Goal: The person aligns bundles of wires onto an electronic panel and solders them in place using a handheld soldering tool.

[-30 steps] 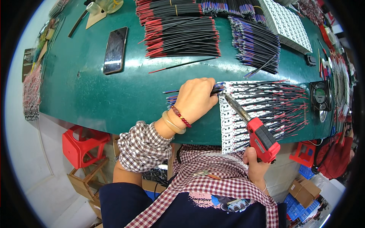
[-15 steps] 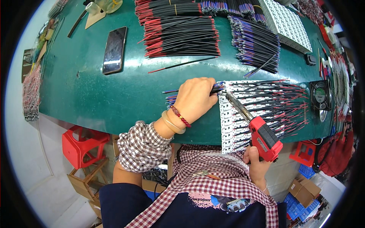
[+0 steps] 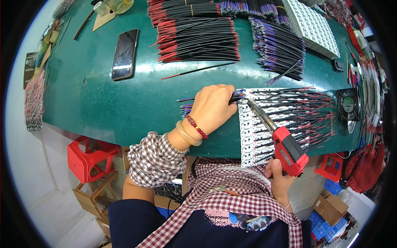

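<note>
My left hand is closed on a bunch of black wires with blue ends, held at the upper left corner of a white circuit board panel. The far wire ends poke out past my fingertips over the panel's edge. In my right hand is a red and black soldering gun, gripped by its handle. Its metal barrel slants up and left across the panel, and the tip is close to the wire ends by my left fingers; whether it touches cannot be seen. Red-ended black wires lie in rows across the panel.
Behind lie piles of red-ended black wires and blue-ended wires, with one loose wire. A phone rests at the left. More white panels are stacked at the back right. A small black fan stands right of the panel.
The soldering gun has shifted very slightly to the right, its tip drawing a little away from my left fingers. My left hand and the panel look the same.
</note>
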The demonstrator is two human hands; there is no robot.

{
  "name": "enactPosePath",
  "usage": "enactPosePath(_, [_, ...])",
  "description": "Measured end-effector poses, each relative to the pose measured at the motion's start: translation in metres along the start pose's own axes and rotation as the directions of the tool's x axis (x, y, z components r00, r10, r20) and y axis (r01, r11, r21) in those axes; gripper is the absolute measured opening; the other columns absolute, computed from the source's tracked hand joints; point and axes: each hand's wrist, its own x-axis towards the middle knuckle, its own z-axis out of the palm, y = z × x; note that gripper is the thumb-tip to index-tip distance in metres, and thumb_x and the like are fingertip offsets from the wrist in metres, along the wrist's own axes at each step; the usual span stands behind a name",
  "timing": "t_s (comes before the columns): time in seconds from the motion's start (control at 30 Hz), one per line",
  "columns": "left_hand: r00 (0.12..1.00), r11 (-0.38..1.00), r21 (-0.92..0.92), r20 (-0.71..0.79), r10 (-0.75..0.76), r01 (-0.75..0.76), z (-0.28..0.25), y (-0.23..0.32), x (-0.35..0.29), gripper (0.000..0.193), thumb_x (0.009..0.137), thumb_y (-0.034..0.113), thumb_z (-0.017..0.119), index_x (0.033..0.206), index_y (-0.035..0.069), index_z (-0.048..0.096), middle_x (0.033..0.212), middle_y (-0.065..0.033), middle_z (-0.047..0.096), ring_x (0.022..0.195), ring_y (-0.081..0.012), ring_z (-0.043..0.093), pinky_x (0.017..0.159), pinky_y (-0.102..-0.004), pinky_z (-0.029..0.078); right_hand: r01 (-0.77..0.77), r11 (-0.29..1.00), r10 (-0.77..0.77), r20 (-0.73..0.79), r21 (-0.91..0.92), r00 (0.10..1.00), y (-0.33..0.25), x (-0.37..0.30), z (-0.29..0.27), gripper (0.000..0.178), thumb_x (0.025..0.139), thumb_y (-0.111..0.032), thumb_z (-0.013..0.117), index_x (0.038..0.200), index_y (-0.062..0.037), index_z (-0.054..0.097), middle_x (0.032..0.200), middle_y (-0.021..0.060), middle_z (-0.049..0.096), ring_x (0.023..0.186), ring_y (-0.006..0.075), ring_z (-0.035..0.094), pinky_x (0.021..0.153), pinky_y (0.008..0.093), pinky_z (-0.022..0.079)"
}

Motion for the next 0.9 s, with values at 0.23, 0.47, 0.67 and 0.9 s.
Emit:
enactPosePath(0.23, [1.000,1.000,-0.001,-0.002,0.002,-0.002,-0.001,0.002,0.000,0.016,0.072,0.013,0.063,0.074,-0.002,0.055,0.075,-0.0199,0.061,0.071,-0.0400,0.059,0.065,-0.0470,0.046,0.075,0.989,-0.078,-0.021,-0.129,0.997,0.023,-0.001,-0.004,0.025,0.092,-0.015,0.055,0.071,-0.0025,0.053,0.055,0.0031,0.051,0.048,0.0106,0.048,0.046,0.0256,0.036])
enactPosePath(0.47, [1.000,1.000,-0.004,0.006,-0.022,0.022,0.000,0.001,-0.001,0.017,0.072,0.013,0.064,0.075,-0.002,0.055,0.076,-0.0207,0.061,0.071,-0.0403,0.059,0.066,-0.0467,0.047,0.134,0.982,-0.131,0.028,-0.136,0.991,0.023,0.000,-0.005,0.025,0.092,-0.017,0.056,0.072,-0.0023,0.053,0.056,0.0039,0.051,0.048,0.0114,0.047,0.046,0.0262,0.036])
enactPosePath(0.67, [1.000,1.000,0.014,-0.001,-0.028,0.028,-0.001,0.003,0.000,0.019,0.070,0.012,0.065,0.075,-0.003,0.055,0.074,-0.0210,0.061,0.070,-0.0399,0.059,0.065,-0.0465,0.047,0.153,0.975,-0.151,0.029,-0.163,0.988,0.033,0.000,-0.008,0.021,0.092,-0.014,0.056,0.074,-0.0020,0.053,0.058,0.0040,0.052,0.048,0.0111,0.048,0.046,0.0257,0.038])
enactPosePath(0.9, [1.000,1.000,0.011,-0.016,-0.016,0.017,0.002,0.001,0.001,0.019,0.069,0.012,0.066,0.074,-0.003,0.054,0.073,-0.0210,0.061,0.069,-0.0394,0.060,0.064,-0.0459,0.047,0.148,0.966,-0.141,0.044,-0.210,0.989,0.035,0.001,-0.009,0.019,0.091,-0.013,0.058,0.077,-0.0017,0.053,0.058,0.0036,0.052,0.049,0.0104,0.049,0.046,0.0250,0.039])
